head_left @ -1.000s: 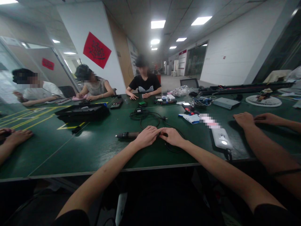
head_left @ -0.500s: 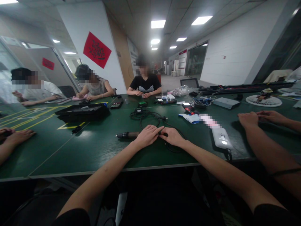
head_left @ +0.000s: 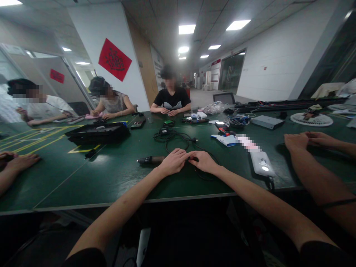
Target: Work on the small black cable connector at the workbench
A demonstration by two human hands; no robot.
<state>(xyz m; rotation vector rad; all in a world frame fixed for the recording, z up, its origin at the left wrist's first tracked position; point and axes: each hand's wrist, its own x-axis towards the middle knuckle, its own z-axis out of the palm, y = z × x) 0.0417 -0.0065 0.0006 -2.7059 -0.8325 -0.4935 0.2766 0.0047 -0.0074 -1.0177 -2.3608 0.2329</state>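
A dark electric screwdriver [head_left: 151,160] lies on the green table in front of me, its bit end pointing left. Over the rear of its body is my left hand [head_left: 174,162], fingers closed round it. My right hand [head_left: 204,161] meets the left fingertips, its thumb and fingers pinched at the tool's cord end. Exactly what the right fingertips grip there is partly hidden. A black power cord [head_left: 178,138] with a plug lies loosely coiled just beyond my hands.
A black plastic tray [head_left: 97,132] stands to the left. On the right lie a white power bank [head_left: 262,163], a blue-and-white packet [head_left: 226,139] and a grey box [head_left: 267,121]. A co-worker's hands [head_left: 296,142] rest at the right; another person's hand [head_left: 25,161] shows at far left.
My right fingers have shifted slightly at the cord end; my left hand stays on the screwdriver. At the far left, a co-worker has leaned a little to the left.
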